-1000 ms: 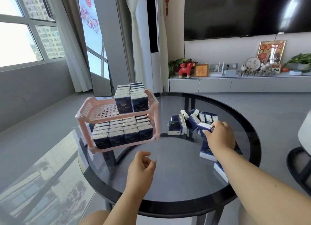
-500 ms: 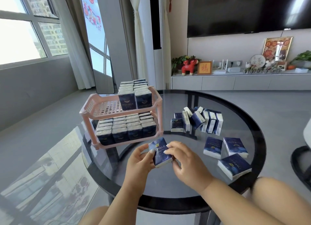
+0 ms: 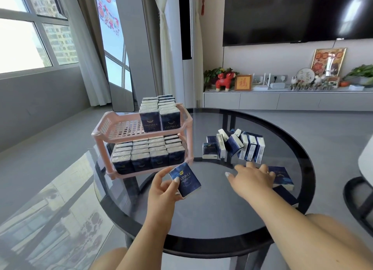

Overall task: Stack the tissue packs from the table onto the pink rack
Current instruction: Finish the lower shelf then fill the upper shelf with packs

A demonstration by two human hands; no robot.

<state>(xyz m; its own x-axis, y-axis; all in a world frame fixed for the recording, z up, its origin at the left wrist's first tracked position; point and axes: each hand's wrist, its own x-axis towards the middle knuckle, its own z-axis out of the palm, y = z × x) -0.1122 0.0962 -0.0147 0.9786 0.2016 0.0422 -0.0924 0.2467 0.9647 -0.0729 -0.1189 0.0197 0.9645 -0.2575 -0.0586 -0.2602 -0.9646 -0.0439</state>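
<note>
Pinching a tissue pack (image 3: pixel 185 179) in left hand (image 3: pixel 163 189) fingers, right hand (image 3: pixel 250 178) fingers spread, hiding flat packs (image 3: pixel 281 177)

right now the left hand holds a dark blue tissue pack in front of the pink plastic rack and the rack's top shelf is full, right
No. The head view shows the pink plastic rack's top shelf only partly filled, its left side bare. The left hand does hold the dark blue tissue pack before it.

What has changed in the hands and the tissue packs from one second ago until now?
The right hand picked a tissue pack from the loose packs, passed it to the left hand, let go and now reaches open toward the flat packs. The left hand grips the pack. The pink rack and its stacks stayed.
</note>
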